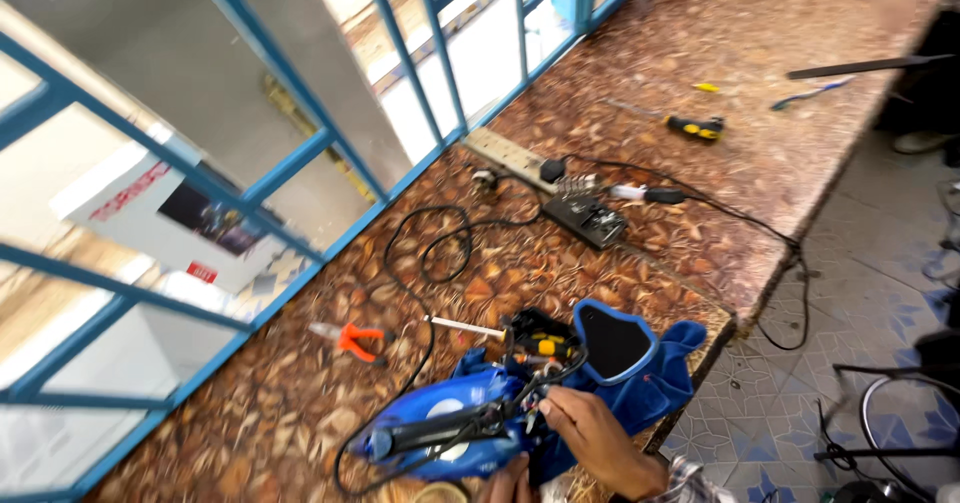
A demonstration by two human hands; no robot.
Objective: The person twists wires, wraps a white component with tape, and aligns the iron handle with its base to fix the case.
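Blue opened appliance (470, 428) lies on the brown patterned counter (700, 53) near its front edge, with wires exposed. Right hand (590, 438) rests on the appliance from the right side, fingers bent and pinching the wires at its middle. Left hand (510, 485) is below it at the picture edge; I cannot tell its grip. Orange pliers (355, 338) lie well to the left.
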